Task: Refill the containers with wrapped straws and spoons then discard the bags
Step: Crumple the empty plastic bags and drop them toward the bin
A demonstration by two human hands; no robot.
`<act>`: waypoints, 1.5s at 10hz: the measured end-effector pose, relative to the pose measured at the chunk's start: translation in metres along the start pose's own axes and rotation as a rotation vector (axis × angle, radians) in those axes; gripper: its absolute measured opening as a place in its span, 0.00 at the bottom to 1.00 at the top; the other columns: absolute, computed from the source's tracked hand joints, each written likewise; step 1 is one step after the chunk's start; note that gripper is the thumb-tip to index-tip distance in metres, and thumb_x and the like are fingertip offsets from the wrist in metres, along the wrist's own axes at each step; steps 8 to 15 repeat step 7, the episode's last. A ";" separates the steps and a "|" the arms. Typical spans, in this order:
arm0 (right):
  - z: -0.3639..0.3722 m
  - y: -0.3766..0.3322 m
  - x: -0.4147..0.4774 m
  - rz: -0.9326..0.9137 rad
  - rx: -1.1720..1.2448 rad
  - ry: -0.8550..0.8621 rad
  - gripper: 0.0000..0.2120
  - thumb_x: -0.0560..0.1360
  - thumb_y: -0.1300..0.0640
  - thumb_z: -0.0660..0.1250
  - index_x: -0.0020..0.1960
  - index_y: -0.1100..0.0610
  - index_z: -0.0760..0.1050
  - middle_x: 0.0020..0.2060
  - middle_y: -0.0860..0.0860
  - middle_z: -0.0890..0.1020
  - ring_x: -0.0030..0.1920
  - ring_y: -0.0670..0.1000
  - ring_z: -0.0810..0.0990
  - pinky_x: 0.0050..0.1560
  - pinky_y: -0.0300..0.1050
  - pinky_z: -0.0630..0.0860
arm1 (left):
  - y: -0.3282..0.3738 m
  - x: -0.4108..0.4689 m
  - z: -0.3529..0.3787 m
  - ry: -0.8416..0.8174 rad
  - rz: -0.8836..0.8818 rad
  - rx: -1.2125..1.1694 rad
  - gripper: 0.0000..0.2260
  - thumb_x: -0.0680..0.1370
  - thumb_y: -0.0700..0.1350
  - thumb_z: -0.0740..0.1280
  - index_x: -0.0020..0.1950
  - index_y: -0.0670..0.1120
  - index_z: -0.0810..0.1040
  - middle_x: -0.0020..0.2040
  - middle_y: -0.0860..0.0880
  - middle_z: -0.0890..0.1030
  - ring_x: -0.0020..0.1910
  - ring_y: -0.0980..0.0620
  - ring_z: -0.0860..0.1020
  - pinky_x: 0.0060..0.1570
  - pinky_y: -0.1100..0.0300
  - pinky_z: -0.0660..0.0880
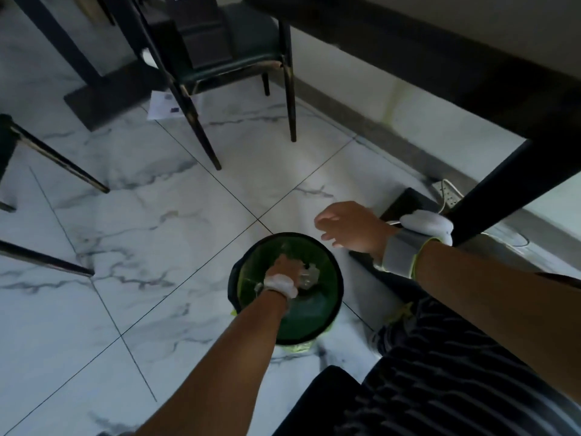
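Marble floor (163,221), left hand (284,267) gripping clear bag (309,275) inside bin (330,322), right hand (352,228) loosely open.

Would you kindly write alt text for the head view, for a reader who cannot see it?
Seen from above, a person's left hand reaches into a round bin with a green liner, holding crumpled clear plastic inside it. The right hand hovers open beside the bin's rim. The bin stands on a marble-tiled floor near a chair and a dark table.
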State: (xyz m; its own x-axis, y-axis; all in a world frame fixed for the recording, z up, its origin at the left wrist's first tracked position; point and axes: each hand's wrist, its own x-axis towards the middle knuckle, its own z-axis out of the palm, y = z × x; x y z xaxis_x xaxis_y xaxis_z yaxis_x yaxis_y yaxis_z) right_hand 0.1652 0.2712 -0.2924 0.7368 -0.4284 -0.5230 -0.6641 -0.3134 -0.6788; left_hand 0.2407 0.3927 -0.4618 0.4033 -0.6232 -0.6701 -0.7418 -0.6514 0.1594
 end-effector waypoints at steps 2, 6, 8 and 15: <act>-0.013 0.003 0.004 -0.015 0.081 -0.015 0.13 0.76 0.59 0.61 0.55 0.64 0.77 0.53 0.60 0.83 0.55 0.57 0.81 0.63 0.55 0.75 | 0.009 -0.005 0.005 -0.175 -0.062 0.006 0.26 0.74 0.45 0.67 0.72 0.43 0.66 0.70 0.41 0.71 0.68 0.41 0.71 0.67 0.49 0.69; -0.016 -0.039 -0.028 -0.138 0.015 0.067 0.14 0.75 0.58 0.62 0.58 0.64 0.77 0.57 0.61 0.80 0.59 0.60 0.78 0.61 0.55 0.75 | 0.014 -0.053 -0.094 -0.109 0.089 -0.101 0.21 0.75 0.44 0.68 0.67 0.42 0.72 0.65 0.41 0.77 0.63 0.41 0.76 0.62 0.51 0.73; -0.016 -0.049 -0.048 -0.164 0.020 0.085 0.14 0.75 0.59 0.63 0.58 0.64 0.77 0.57 0.62 0.80 0.59 0.61 0.78 0.60 0.53 0.75 | 0.019 -0.071 -0.101 -0.062 0.126 -0.015 0.20 0.77 0.46 0.66 0.67 0.41 0.71 0.65 0.40 0.76 0.62 0.40 0.75 0.62 0.52 0.72; -0.016 -0.049 -0.048 -0.164 0.020 0.085 0.14 0.75 0.59 0.63 0.58 0.64 0.77 0.57 0.62 0.80 0.59 0.61 0.78 0.60 0.53 0.75 | 0.019 -0.071 -0.101 -0.062 0.126 -0.015 0.20 0.77 0.46 0.66 0.67 0.41 0.71 0.65 0.40 0.76 0.62 0.40 0.75 0.62 0.52 0.72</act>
